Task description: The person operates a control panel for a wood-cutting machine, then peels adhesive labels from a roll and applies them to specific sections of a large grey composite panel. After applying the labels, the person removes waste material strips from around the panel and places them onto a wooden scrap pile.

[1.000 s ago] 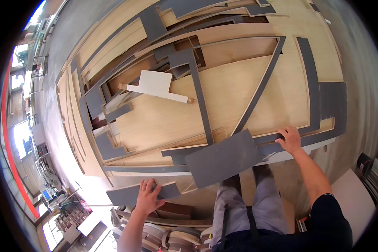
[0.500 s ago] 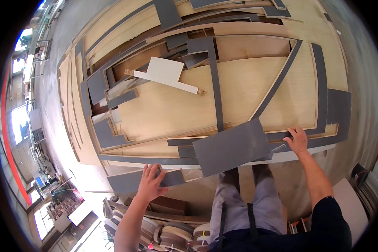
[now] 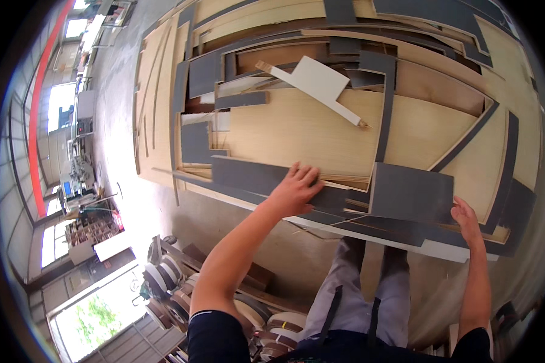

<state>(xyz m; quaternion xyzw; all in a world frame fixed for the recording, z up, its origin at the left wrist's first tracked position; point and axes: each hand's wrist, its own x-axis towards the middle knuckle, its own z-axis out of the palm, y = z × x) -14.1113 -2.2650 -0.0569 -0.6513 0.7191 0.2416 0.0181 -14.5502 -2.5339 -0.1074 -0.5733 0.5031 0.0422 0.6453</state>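
Note:
My left hand (image 3: 298, 186) is closed over a long dark grey strip of board (image 3: 242, 174) at the near edge of the pile. Its fingers lie across the top, with the thumb toward the near side. A grey rectangular panel (image 3: 412, 190) lies flat to the right of the strip. My right hand (image 3: 466, 219) grips that panel's right edge with bent fingers; part of its grip is hidden. Beyond my hands, a white stepped board piece (image 3: 321, 85) with splintered ends rests on the pale wood sheet (image 3: 284, 130).
Grey-faced offcuts, including an L-shaped piece (image 3: 198, 142) and a narrow diagonal strip (image 3: 466, 134), lie over the large wood stack. Rolls of edging (image 3: 163, 272) stand low on the left. A white board edge (image 3: 439, 249) sticks out at the stack's near side.
My left hand has brought the long strip up from below the near edge onto the pile. The rectangular panel has turned straighter, and my right hand has moved to its edge. The view has shifted.

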